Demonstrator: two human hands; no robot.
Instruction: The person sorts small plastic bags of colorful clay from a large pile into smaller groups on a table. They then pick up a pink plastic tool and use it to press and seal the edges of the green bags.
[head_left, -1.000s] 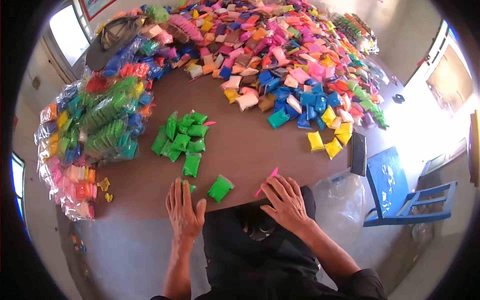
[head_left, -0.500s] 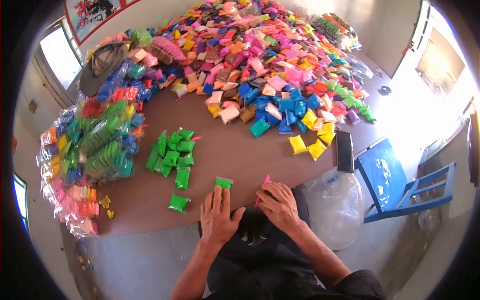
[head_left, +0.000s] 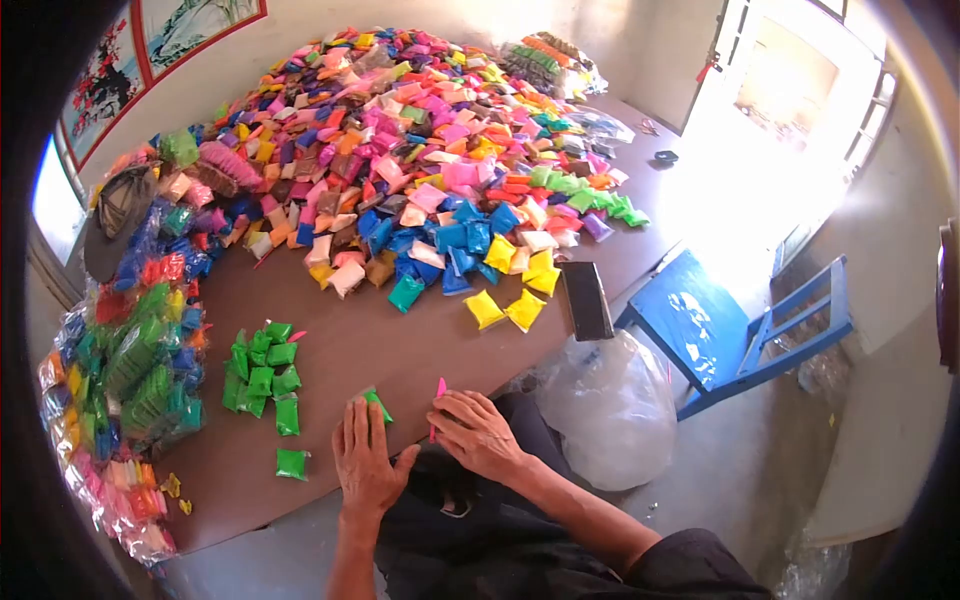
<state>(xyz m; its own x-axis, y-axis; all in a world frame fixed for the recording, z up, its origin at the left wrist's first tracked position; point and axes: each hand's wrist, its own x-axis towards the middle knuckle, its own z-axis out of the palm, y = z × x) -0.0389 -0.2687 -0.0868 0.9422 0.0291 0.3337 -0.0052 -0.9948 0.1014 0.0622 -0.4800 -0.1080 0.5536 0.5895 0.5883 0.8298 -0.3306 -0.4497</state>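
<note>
At the near table (head_left: 400,340) edge, the left hand (head_left: 366,462) is pressing flat, fingers apart, on a green packet (head_left: 376,402), while the right hand (head_left: 478,434) is pinching a pink stick (head_left: 437,398); no writing is reading legibly.

We see a brown bench (head_left: 400,340) with a big heap (head_left: 420,150) of coloured packets far, green packets (head_left: 262,375) near left, yellow packets (head_left: 505,310) and a phone (head_left: 585,300) right.

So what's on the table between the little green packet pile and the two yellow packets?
Only bare brown table lies between the green pile and the yellow packets, as the head view shows.
</note>
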